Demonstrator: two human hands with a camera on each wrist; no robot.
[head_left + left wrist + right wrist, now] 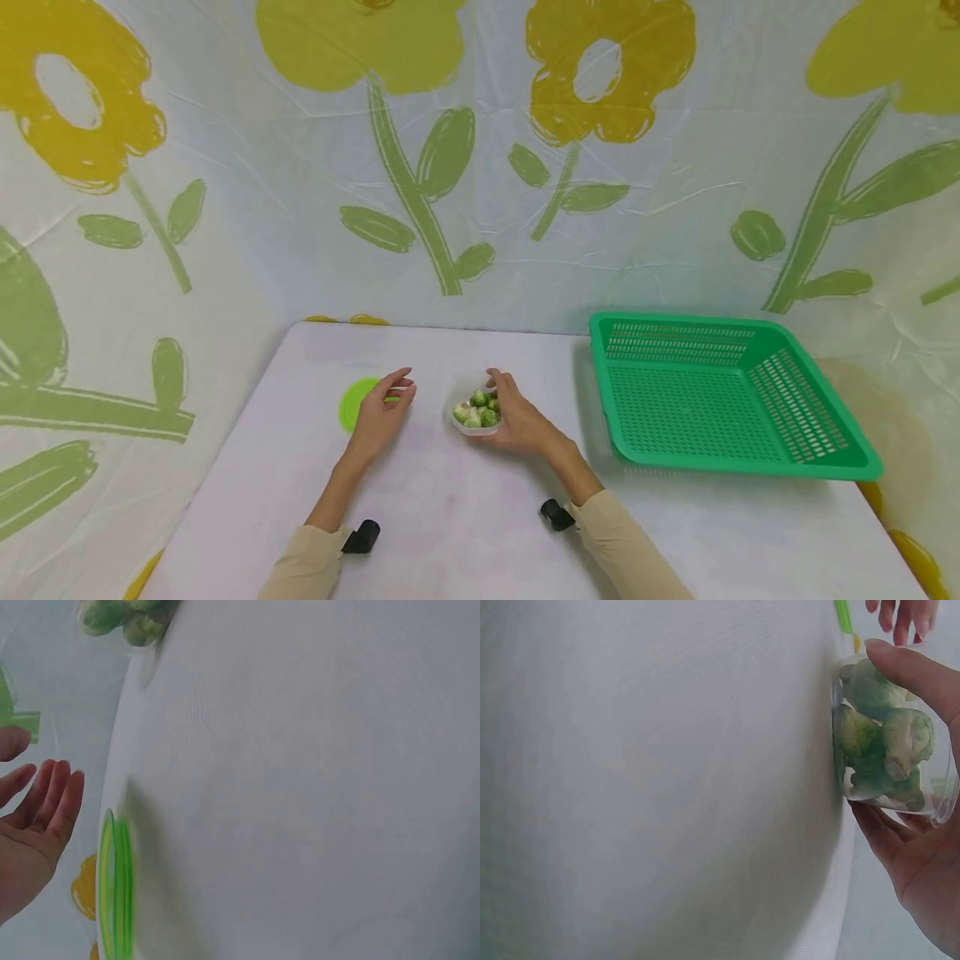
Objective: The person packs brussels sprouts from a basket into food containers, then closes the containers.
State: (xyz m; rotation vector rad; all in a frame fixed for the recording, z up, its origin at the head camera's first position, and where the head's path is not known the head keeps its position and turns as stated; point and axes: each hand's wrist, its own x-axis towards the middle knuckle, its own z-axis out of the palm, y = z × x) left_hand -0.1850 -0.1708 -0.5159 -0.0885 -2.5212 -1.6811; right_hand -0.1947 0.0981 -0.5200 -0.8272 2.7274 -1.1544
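Observation:
My right hand (522, 421) grips a clear plastic container (462, 390) from its right side, thumb on the near wall and fingers round the far one. Several Brussels sprouts (478, 410) lie inside it, seen through the wall in the right wrist view as green and pale heads (907, 739). To the left, my left hand (382, 417) hovers with relaxed, slightly bent fingers and holds nothing. Below and beside it on the table lies a round bright green lid (351, 406), partly hidden by that hand. The left wrist view shows the lid's rim (116, 889) edge-on.
A large green plastic basket (693, 417) with slotted walls stands on the right of the white table (450, 517). Behind the table hangs a cloth (300, 167) printed with yellow flowers. A small black camera (557, 514) is strapped at the right wrist.

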